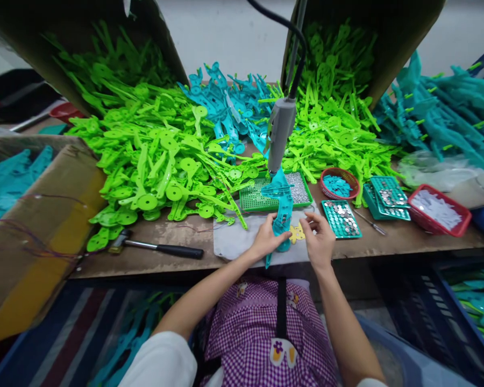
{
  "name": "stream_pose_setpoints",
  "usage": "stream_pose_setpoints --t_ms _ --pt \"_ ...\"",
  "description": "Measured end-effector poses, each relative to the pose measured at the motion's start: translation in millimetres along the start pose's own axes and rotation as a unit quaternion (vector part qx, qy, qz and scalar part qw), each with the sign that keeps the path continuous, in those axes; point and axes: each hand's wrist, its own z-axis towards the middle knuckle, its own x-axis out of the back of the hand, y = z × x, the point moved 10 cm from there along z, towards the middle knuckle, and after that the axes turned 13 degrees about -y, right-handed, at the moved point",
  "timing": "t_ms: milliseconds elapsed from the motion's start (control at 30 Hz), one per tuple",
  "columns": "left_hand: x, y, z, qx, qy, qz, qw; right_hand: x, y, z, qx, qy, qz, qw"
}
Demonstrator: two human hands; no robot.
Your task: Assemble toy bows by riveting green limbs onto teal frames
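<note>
My left hand (267,236) is closed around the lower part of a teal plastic housing (283,207), which stands roughly upright over the grey cloth (236,236). Just right of the housing, my right hand (319,234) is raised with thumb and fingers pinched together; whatever is between the fingertips is too small to make out. A grey electric screwdriver (281,134) hangs from above, its tip close to the housing's upper end. Behind the housing lies a green tray (259,194) holding many small silver screws (297,188). A yellow cartoon figure (297,233) shows on the cloth.
Bright green plastic arms (161,150) are heaped behind and left. More teal housings (447,113) pile up at right. A hammer (161,248) lies left. On the right are a basket of teal bits (337,185), trays of metal discs (342,219) and a red basket (439,209).
</note>
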Motion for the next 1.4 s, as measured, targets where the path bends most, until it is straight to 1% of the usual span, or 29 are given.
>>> stream_pose_setpoints --t_ms 33,67,133,200,267,333,433,500,600,667,767,800,833,867,900,933,967,1000,1033,1067,1133,1167,1233,1267,1300,1333,1400 --pt "-0.6 0 0 -0.003 -0.003 0.000 1.000 0 -1 1 0.007 0.009 0.001 1.000" --pt "-1.1 1 0 -0.007 -0.006 -0.004 1.000 -5 -4 3 0.029 0.001 -0.009 1.000" --pt "-1.1 1 1 -0.019 -0.005 -0.016 1.000 -23 -13 9 0.097 -0.049 -0.051 0.993" --pt "0.2 1 1 -0.034 0.003 -0.025 0.999 -42 -17 11 0.160 -0.098 -0.102 0.977" --pt "1.1 1 1 -0.041 0.009 -0.026 0.999 -53 -15 8 0.202 -0.118 -0.150 0.961" --pt "0.2 0 1 -0.042 0.006 -0.026 0.999 -54 -12 4 0.228 -0.103 -0.182 0.951" --pt "-1.1 0 2 -0.038 0.001 -0.022 0.999 -45 -14 0 0.262 -0.050 -0.196 0.944" --pt "-1.6 0 2 -0.038 -0.001 -0.020 0.999 -42 -16 -1 0.285 -0.035 -0.200 0.937" --pt "-3.2 0 2 -0.036 -0.007 -0.011 0.999 -49 -18 0 0.298 -0.068 -0.224 0.926" --pt "-3.6 0 2 -0.031 -0.009 0.003 0.999 -53 -20 -1 0.286 -0.087 -0.244 0.923" --pt "0.6 -3 2 -0.011 0.009 0.007 1.000 -55 -24 -11 0.260 -0.125 -0.258 0.922" --pt "2.3 -4 2 -0.003 0.016 0.002 1.000 -52 -24 -15 0.250 -0.142 -0.253 0.924" --pt "3.4 -5 1 0.004 0.019 -0.002 1.000 -44 -23 -18 0.237 -0.146 -0.243 0.929" --pt "3.7 -6 2 0.011 0.019 -0.003 1.000 -30 -20 -18 0.218 -0.130 -0.230 0.939" --pt "3.5 -6 2 0.018 0.016 -0.002 1.000 -9 -14 -15 0.192 -0.090 -0.220 0.952" --pt "2.9 -7 2 0.023 0.013 0.000 1.000 17 -5 -10 0.157 -0.036 -0.219 0.962" --pt "2.3 -7 2 0.027 0.010 0.002 1.000 43 9 -4 0.113 0.021 -0.229 0.967" --pt "1.8 -6 2 0.029 0.008 0.003 1.000 65 23 4 0.065 0.064 -0.263 0.961" --pt "1.4 -6 2 0.028 0.008 0.001 1.000 78 42 15 0.013 0.062 -0.313 0.948" --pt "1.0 -5 2 0.026 0.008 -0.002 1.000 85 60 27 -0.030 0.037 -0.364 0.930" --pt "1.3 -4 1 0.026 0.011 -0.007 1.000 87 90 47 -0.072 -0.034 -0.439 0.895" --pt "1.7 -3 1 0.027 0.012 -0.009 1.000 86 100 53 -0.077 -0.062 -0.464 0.880" --pt "2.0 -2 1 0.029 0.012 -0.010 0.999 83 106 59 -0.065 -0.094 -0.491 0.864" --pt "1.7 -2 1 0.031 0.009 -0.008 0.999 82 102 59 -0.051 -0.097 -0.495 0.862" --pt "1.1 -2 2 0.032 0.006 -0.008 0.999 81 94 58 -0.034 -0.093 -0.491 0.866" --pt "0.7 -1 2 0.034 0.003 -0.007 0.999 79 82 56 -0.009 -0.081 -0.471 0.878" --pt "0.3 -1 2 0.037 0.002 -0.005 0.999 70 50 46 0.045 -0.050 -0.404 0.912"
